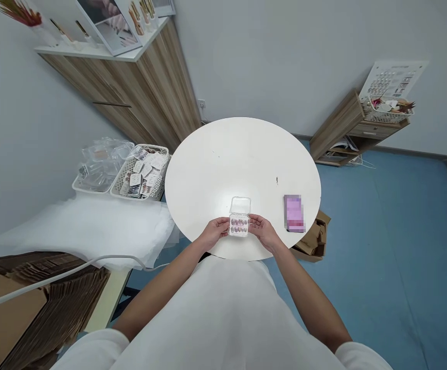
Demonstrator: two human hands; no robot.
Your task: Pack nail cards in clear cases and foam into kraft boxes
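Note:
Between my two hands is a small clear plastic case (239, 226), its transparent lid (240, 205) raised on the far side. Inside it lie two rows of small pinkish-purple pieces that look like press-on nails. My left hand (214, 231) grips the case's left edge, fingers closed against its side. On the opposite edge, my right hand (264, 231) pinches the case the same way. The case is over the near part of the round white table (242, 154); whether it rests on the top I cannot tell.
A phone-like pink rectangle (294, 213), blurred out, lies on the table's right side. To the left stand a white basket of cards (164, 174) and a bin of clear packaging (105, 164). A cardboard box (318, 239) sits below the table's right edge.

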